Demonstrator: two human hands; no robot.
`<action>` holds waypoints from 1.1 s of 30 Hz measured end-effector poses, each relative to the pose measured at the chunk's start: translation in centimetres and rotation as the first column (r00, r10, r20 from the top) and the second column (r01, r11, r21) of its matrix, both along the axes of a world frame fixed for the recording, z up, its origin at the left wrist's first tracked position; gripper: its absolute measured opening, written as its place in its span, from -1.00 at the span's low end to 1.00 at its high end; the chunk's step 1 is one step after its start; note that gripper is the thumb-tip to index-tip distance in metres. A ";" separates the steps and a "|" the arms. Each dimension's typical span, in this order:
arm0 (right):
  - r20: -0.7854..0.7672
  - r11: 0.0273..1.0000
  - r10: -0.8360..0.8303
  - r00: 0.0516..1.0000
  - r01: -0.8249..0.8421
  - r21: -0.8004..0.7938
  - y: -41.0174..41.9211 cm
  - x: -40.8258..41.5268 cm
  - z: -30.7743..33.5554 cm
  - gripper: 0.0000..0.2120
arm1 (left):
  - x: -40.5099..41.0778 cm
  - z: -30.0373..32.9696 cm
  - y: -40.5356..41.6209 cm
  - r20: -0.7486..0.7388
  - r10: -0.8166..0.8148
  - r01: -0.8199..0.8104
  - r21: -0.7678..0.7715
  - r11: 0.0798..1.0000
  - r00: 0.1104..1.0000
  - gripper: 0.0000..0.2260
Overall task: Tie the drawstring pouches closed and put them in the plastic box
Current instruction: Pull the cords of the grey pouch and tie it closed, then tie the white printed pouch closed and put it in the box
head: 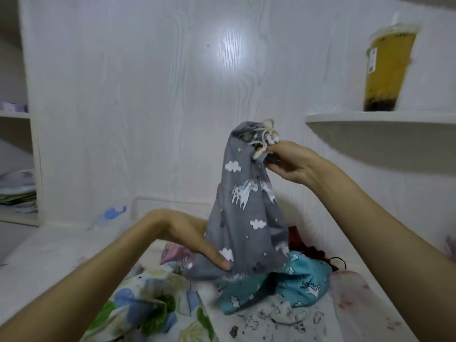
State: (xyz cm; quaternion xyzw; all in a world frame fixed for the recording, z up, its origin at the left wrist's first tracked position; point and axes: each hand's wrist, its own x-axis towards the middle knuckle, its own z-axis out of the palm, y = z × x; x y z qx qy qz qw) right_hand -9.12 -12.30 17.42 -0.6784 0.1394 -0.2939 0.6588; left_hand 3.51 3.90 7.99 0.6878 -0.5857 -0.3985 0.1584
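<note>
Fingers of the right hand (293,164) are pinching the gathered neck and cream cord (262,138) of a grey unicorn pouch (246,218), holding it upright above the pile. At eight o'clock from it, the left hand (187,238) is gripping the pouch's lower corner, thumb on the cloth. A teal pouch (303,287) is lying beneath at five o'clock, a floral pouch (148,299) at seven.

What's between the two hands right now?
Head view: only the grey cloud-and-unicorn drawstring pouch, held by right hand at top and left hand at bottom.
</note>
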 end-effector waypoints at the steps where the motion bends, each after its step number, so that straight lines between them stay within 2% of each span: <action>1: 0.028 0.998 -0.049 0.998 0.047 0.046 -0.1 0.3 0.1 -0.76 | 0.0 -0.8 -0.5 -0.005 0.044 -0.045 -0.019 0.999 0.999 -0.72; 3: 0.061 0.987 -0.148 0.987 0.144 0.066 -0.3 0.6 -0.1 -0.75 | 0.6 -1.3 -1.4 -0.091 0.167 -0.173 -0.056 0.983 0.982 -0.73; 6: 0.090 0.986 -0.161 0.983 0.156 0.055 -1.1 1.8 -1.5 -0.75 | 2.4 -0.1 -1.7 -0.444 0.283 -0.359 -0.096 0.928 0.850 -0.80; 9: 0.087 0.998 -0.049 0.995 0.051 -0.020 -1.7 3.7 -3.2 -0.57 | 5.0 1.6 -1.5 -0.627 0.384 -0.606 -0.180 0.775 0.678 -0.89; 11: 0.098 0.998 0.018 0.995 -0.012 -0.065 -1.2 5.7 -4.4 -0.54 | 7.1 2.8 -1.2 -0.707 0.394 -0.714 -0.224 0.663 0.587 -0.90; 14: 0.150 0.987 0.080 0.985 -0.057 -0.152 0.4 9.5 -6.4 -0.59 | 9.6 3.7 -0.6 -0.690 0.497 -0.840 -0.331 0.430 0.526 -0.85; 16: 0.091 0.924 0.053 0.994 -0.014 -0.382 1.4 11.8 -8.3 -0.67 | 10.3 2.9 -0.5 -0.615 0.598 -0.856 -0.411 0.314 0.515 -0.87; 17: 0.022 0.859 0.040 0.999 -0.023 -0.511 1.7 12.9 -9.5 -0.78 | 10.9 2.0 -0.6 -0.550 0.653 -0.844 -0.443 0.301 0.521 -0.86; 18: -0.091 0.781 0.022 0.996 -0.074 -0.621 1.9 13.5 -10.5 -0.88 | 11.3 1.2 -0.7 -0.437 0.709 -0.814 -0.466 0.347 0.553 -0.84; 19: -0.255 0.686 -0.017 0.967 -0.174 -0.706 1.9 14.1 -11.6 -0.86 | 11.9 0.1 -0.7 -0.270 0.749 -0.769 -0.441 0.463 0.605 -0.85; 21: -0.574 0.557 -0.178 0.799 -0.399 -0.729 1.4 14.5 -13.3 -0.73 | 12.7 -1.4 -0.7 0.088 0.699 -0.666 -0.238 0.707 0.710 -0.89; 22: -0.619 0.548 -0.234 0.750 -0.424 -0.721 0.8 14.4 -14.0 -0.68 | 12.9 -1.9 -0.6 0.214 0.636 -0.620 -0.143 0.771 0.741 -0.82; 24: -0.505 0.573 -0.260 0.823 -0.289 -0.767 -0.3 14.1 -14.9 -0.59 | 13.6 -2.0 -0.4 0.340 0.539 -0.550 -0.074 0.832 0.770 -0.66; 26: -0.324 0.588 -0.202 0.924 -0.150 -0.795 -0.8 13.7 -15.2 -0.61 | 13.7 -1.5 -0.1 0.421 0.427 -0.460 -0.024 0.888 0.801 -0.58; 27: -0.281 0.584 -0.182 0.942 -0.127 -0.802 -1.0 13.7 -15.2 -0.65 | 14.0 -1.1 -0.1 0.464 0.356 -0.414 0.026 0.910 0.811 -0.59; 29: -0.310 0.547 -0.177 0.934 -0.168 -0.820 -1.3 13.8 -15.4 -0.71 | 14.2 -0.4 -0.1 0.519 0.229 -0.325 0.100 0.940 0.823 -0.76; 31: -0.389 0.477 -0.194 0.900 -0.260 -0.840 -1.3 13.9 -15.8 -0.72 | 14.4 -0.1 -0.3 0.552 0.183 -0.270 0.078 0.960 0.813 -0.94; 33: -0.406 0.447 -0.183 0.895 -0.291 -0.846 -1.2 13.6 -16.0 -0.70 | 14.8 0.1 -0.3 0.528 0.201 -0.253 0.028 0.967 0.825 -0.84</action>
